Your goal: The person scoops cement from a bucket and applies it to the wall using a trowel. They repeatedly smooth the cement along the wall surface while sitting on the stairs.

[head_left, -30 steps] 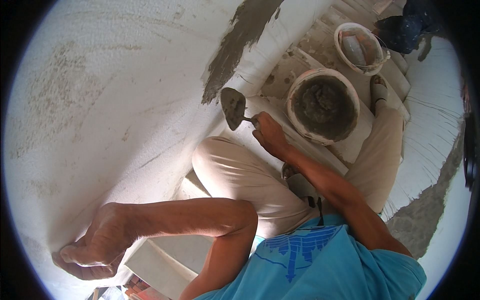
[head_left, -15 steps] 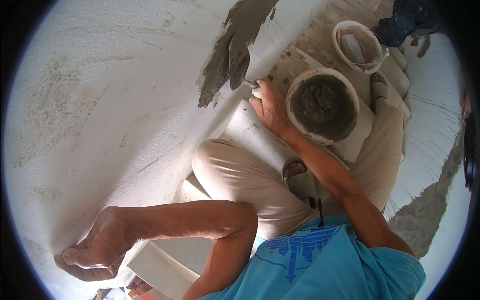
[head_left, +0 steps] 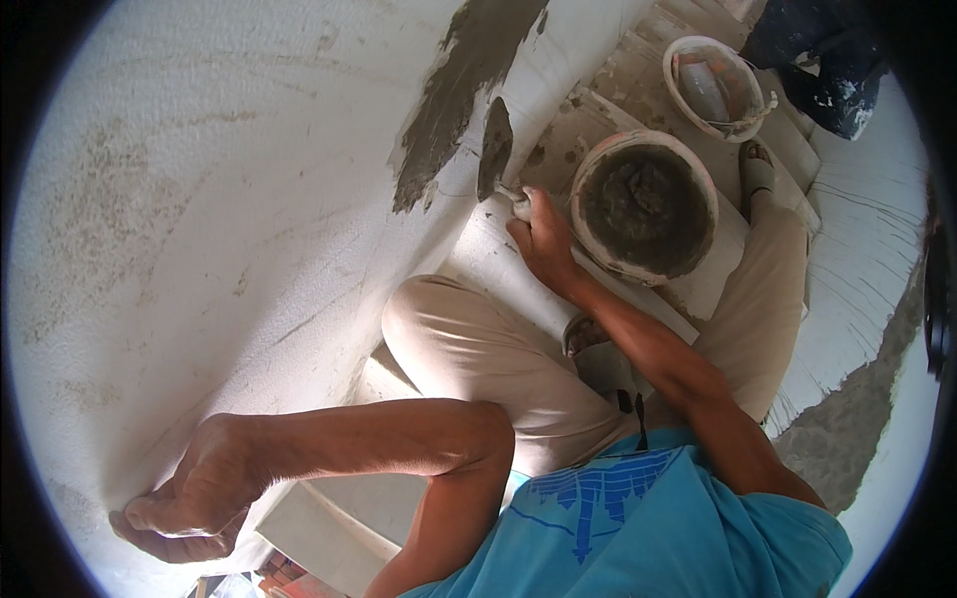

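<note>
My right hand (head_left: 546, 239) is closed round the pale handle of a trowel (head_left: 495, 145). Its leaf-shaped blade is coated with grey mortar and stands just right of a wet mortar patch (head_left: 449, 110), with a strip of pale wall showing between them. To the right of that hand, a round bucket (head_left: 708, 189) holds grey mortar (head_left: 643, 214). At the lower left, my left hand (head_left: 194, 493) is by the white wall (head_left: 249, 199), wrist bent and fingers loosely bent and apart. I see nothing in it; whether it touches the wall, I cannot tell.
A second bucket (head_left: 680, 95) with a clear container inside stands further back, beside a person's dark, paint-spotted clothing (head_left: 822, 65). My bent knee (head_left: 429, 314) is close to the wall. Pale steps lie beneath the buckets, and a grey mortar band (head_left: 842, 429) crosses the right-hand wall.
The trowel has come off the mortar patch and shifted down and right, toward the mortar bucket. The other person's dark clothing shows more at the upper right. My left hand has hardly moved.
</note>
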### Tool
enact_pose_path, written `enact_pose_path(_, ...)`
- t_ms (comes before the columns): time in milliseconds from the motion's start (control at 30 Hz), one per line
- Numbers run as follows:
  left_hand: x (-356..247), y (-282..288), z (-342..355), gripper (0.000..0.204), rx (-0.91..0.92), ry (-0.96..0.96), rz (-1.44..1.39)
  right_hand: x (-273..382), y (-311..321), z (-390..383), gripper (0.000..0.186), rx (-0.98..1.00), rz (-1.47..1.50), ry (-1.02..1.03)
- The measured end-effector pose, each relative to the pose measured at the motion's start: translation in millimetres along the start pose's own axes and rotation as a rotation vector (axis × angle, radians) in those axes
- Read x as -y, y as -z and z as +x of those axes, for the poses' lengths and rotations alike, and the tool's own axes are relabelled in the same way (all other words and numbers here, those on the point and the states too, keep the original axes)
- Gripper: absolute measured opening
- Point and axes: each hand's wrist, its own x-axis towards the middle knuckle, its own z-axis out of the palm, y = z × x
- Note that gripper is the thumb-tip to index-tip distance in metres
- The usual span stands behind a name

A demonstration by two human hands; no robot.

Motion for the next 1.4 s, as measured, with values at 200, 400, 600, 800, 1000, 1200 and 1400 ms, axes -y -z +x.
enact_pose_path(200, -1.3, -2.8, -2.5, 0.022, -0.005, 0.012, -0.006, 1.9, -26.2, 18.4, 0.039, -0.107, 0.026, 0.03)
enact_pose_path(400, -0.7, -3.1, -5.0, 0.022, -0.007, 0.018, -0.004, 9.9, -44.6, 16.4, 0.039, -0.023, 0.086, -0.015)
enact_pose_path(600, -1.1, -1.8, -5.6, 0.022, -0.009, 0.022, 0.0, -0.4, -37.1, -13.7, 0.038, 0.209, -0.003, -0.154)
enact_pose_path(800, -0.7, -2.0, -5.3, 0.022, -0.02, 0.032, 0.002, -16.2, -15.1, -27.3, 0.036, 0.153, -0.063, -0.097)
enact_pose_path(1000, -2.2, -0.6, -3.1, 0.021, -0.021, 0.028, 0.005, -1.6, -19.6, 15.0, 0.04, -0.077, 0.087, 0.008)
enact_pose_path(1200, -4.0, -2.7, -3.5, 0.021, -0.02, 0.03, 0.002, -5.1, -28.1, 8.3, 0.04, 0.05, 0.003, 0.103)
enact_pose_path(1400, -1.9, -1.7, -4.3, 0.021, -0.019, 0.033, 0.005, -5.4, -15.3, -24.8, 0.039, 0.277, -0.018, 0.031)
